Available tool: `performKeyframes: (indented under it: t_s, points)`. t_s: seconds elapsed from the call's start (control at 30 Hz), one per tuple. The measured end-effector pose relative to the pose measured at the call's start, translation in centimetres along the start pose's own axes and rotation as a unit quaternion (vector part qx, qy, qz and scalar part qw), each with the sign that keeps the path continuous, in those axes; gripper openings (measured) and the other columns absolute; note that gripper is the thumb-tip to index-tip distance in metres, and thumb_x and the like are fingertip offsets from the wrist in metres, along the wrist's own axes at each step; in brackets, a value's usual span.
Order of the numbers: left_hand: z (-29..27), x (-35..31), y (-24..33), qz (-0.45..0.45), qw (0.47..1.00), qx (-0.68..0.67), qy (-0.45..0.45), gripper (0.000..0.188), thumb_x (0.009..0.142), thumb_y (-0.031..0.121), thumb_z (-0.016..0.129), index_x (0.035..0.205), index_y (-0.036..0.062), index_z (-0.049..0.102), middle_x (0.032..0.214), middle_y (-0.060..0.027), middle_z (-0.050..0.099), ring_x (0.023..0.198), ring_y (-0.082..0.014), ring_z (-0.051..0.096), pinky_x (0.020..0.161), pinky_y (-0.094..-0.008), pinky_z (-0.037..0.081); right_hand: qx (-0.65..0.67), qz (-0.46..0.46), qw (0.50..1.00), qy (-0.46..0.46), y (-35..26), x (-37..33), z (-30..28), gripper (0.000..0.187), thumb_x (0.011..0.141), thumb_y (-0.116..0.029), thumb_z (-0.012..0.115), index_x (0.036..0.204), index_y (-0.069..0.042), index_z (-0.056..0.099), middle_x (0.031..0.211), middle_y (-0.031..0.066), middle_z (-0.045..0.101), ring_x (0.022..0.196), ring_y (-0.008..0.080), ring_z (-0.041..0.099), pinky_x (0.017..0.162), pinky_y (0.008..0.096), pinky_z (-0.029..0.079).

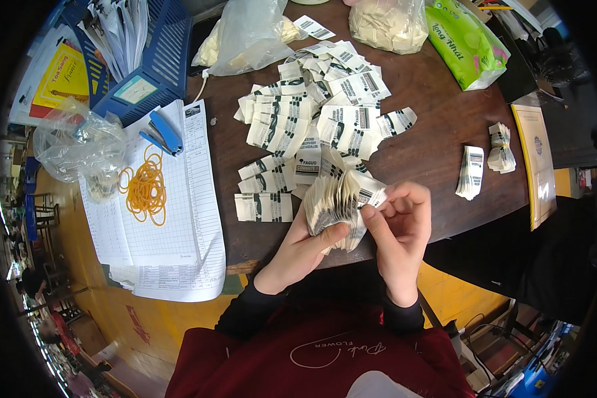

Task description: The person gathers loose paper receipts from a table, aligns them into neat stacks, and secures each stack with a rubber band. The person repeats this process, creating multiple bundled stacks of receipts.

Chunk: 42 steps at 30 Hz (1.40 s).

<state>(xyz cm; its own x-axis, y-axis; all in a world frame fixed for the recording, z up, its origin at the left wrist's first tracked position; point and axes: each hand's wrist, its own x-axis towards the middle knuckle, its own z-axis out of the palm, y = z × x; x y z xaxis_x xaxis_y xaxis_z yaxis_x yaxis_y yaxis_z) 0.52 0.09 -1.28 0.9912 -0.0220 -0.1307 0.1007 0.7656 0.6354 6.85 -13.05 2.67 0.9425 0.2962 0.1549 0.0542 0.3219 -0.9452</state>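
My left hand (297, 255) is closed round a thick fanned stack of white printed labels (330, 204), its thumb across the near side. At the stack's right edge my right hand (404, 239) pinches a label between thumb and fingers. Just beyond lies a loose heap of the same labels (351, 89), and several short rows of labels (265, 207) lie left of the stack. Over to the right are a small label bundle (471, 174) and a second bundle (501, 149) that looks tied round its middle.
Yellow rubber bands (144, 189) and a blue stapler (164, 134) lie on paper sheets (172, 242) at left, beside a clear plastic bag (79, 142). Behind stand a blue file rack (139, 73), bags of labels (388, 26) and a green tissue pack (464, 46). A yellow booklet (536, 166) edges the right.
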Motion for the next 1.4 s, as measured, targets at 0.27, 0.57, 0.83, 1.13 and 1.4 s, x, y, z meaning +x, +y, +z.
performKeyframes:
  t_s: [0.27,0.57,0.83,1.13,1.4]
  points:
    - [-0.2,0.0,0.0,0.000,0.997,0.071,0.002,0.064,0.097,0.011,0.062,0.149,0.0052,0.025,0.136,-0.0053,0.045,0.124,-0.0125,0.046,0.104,-0.0311,0.040,-0.178,-0.007,0.984,-0.026,-0.9,-0.2,-0.4,0.016,0.085,0.008,0.068,0.101,0.005,0.068,0.090,0.0039,0.058,0.072,0.0050,0.052,0.060,0.0191,0.040]
    - [-0.5,-0.1,-0.2,-0.012,0.995,0.093,0.015,0.065,0.097,0.015,0.064,0.148,0.0026,0.026,0.135,-0.0061,0.046,0.123,-0.0123,0.045,0.103,-0.0301,0.040,-0.246,-0.059,0.967,0.011,-0.9,0.0,0.1,0.018,0.081,0.009,0.068,0.097,0.000,0.070,0.083,0.0049,0.060,0.065,0.0073,0.051,0.055,0.0215,0.038]
    - [-0.6,-0.1,-0.2,-0.003,0.991,0.134,0.004,0.065,0.097,0.020,0.064,0.147,0.0014,0.027,0.135,-0.0068,0.046,0.123,-0.0125,0.046,0.102,-0.0298,0.040,-0.258,-0.054,0.964,-0.017,-0.7,-0.3,-0.4,0.018,0.079,0.005,0.073,0.096,0.000,0.071,0.084,0.0056,0.061,0.062,0.0073,0.049,0.053,0.0219,0.037]
    - [-0.5,0.1,-0.2,0.012,0.989,0.146,0.001,0.063,0.097,0.023,0.065,0.145,0.0002,0.031,0.132,-0.0066,0.048,0.121,-0.0120,0.047,0.100,-0.0287,0.041,-0.257,-0.051,0.965,0.012,-0.6,-0.3,0.0,0.019,0.080,0.008,0.070,0.097,0.001,0.070,0.087,0.0056,0.063,0.063,0.0062,0.049,0.053,0.0214,0.039]
    - [0.0,0.1,-0.1,0.022,0.983,0.184,0.015,0.062,0.096,0.027,0.066,0.142,0.0002,0.035,0.127,-0.0061,0.051,0.113,-0.0114,0.050,0.096,-0.0281,0.043,-0.240,-0.048,0.970,-0.003,-0.9,-0.2,-0.1,0.018,0.079,0.005,0.074,0.096,0.002,0.071,0.089,0.0061,0.063,0.068,0.0085,0.055,0.056,0.0221,0.041]
